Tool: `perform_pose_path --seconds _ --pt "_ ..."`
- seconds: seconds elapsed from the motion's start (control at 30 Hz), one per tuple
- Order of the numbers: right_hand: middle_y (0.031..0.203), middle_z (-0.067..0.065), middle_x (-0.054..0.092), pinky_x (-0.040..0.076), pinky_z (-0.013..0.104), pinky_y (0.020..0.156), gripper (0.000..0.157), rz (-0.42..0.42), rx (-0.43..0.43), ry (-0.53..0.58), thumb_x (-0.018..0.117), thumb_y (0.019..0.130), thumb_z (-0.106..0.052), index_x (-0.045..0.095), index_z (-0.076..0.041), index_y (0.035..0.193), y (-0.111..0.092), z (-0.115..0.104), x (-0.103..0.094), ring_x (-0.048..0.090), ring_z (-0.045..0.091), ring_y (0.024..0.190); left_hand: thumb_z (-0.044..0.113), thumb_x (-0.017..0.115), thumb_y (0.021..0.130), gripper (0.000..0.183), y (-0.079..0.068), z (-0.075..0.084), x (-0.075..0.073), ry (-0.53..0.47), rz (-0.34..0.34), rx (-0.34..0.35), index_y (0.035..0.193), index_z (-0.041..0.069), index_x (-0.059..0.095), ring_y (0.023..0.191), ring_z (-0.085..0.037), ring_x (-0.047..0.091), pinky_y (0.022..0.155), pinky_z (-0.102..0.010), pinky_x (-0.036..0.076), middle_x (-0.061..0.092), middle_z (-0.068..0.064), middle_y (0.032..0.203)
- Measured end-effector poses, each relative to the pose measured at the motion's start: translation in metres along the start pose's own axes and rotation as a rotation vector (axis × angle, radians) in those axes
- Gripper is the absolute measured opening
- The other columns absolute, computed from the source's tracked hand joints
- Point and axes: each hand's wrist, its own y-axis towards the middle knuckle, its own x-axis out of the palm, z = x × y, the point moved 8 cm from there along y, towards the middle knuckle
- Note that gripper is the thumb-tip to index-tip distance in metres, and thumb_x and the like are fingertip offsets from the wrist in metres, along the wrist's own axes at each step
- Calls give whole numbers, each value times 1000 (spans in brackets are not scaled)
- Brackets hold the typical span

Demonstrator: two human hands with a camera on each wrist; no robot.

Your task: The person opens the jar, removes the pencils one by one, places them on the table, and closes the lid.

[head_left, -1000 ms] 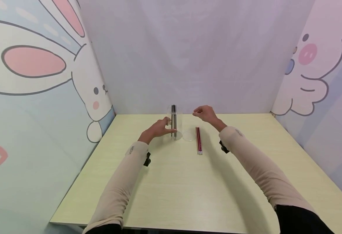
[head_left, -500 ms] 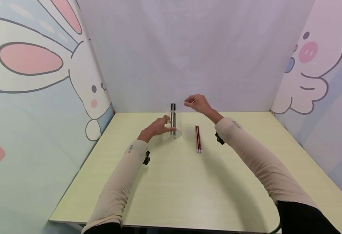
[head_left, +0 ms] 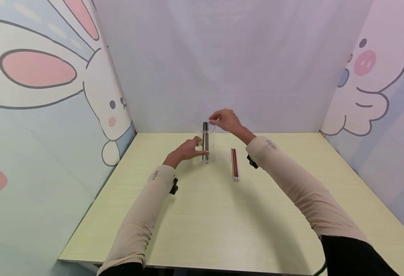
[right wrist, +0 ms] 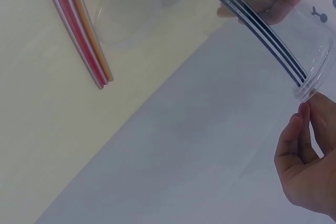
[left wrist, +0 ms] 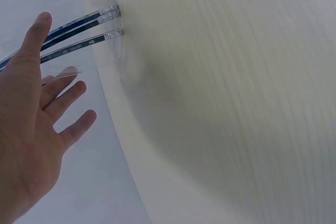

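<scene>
Pale walls with cartoon animals, a rabbit (head_left: pixel 105 96) off to the left of the jar, close in on a light wood-grained table (head_left: pixel 202 214). The person's left hand (head_left: pixel 186 149) grips the clear jar (head_left: pixel 211 142) low on its wall, thumb on the near side, fingers round the other. The right hand (head_left: pixel 226 119) is up at the jar's rim, thumb and fingertips drawn together; whether they pinch something clear there, I can't tell. Inside the jar stand dark pencils (head_left: pixel 206 143), metal-banded ends down by its base, tops near the rim. The jar itself is upright near the table's back edge. To its right, a little nearer the person, two red pencils and an orange one (head_left: pixel 234 165) lie side by side. Beige sleeves (head_left: pixel 291 180) reach toward the jar from the person's side, and behind it hangs a plain, pale backdrop (head_left: pixel 257 69).
</scene>
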Motion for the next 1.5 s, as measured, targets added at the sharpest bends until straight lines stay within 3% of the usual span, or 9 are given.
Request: perform_pose_path --seconds 0.53,0.73,1.1,1.5 --pt "112 14 75 57 44 81 21 -20 6 -53 70 101 -17 79 -6 117 3 -4 11 70 28 95 56 70 96 75 3 -1 2 4 -5 1 144 7 42 109 -27 59 95 -43 50 59 -20 135" --pt "108 12 75 57 43 80 19 -16 -5 -62 72 100 -17 79 -7 113 2 -5 12 70 27 93 54 71 96 78 1 0 2 -6 -5 11 148 3 41 116 -31 59 100 -46 49 58 -22 138" --pt "107 12 76 56 44 84 16 18 -48 -25 76 98 -17 78 -6 109 -2 -9 10 71 27 94 53 72 95 75 4 0 0 -4 -5 10 144 5 42 117 -28 60 102 -45 49 60 -20 138" --pt "110 12 77 58 44 83 17 -37 -23 26 74 99 -16 74 -8 114 -1 -5 18 74 25 100 55 71 95 78 3 2 0 0 -17 2 146 4 41 117 -28 60 101 -44 49 59 -21 139"
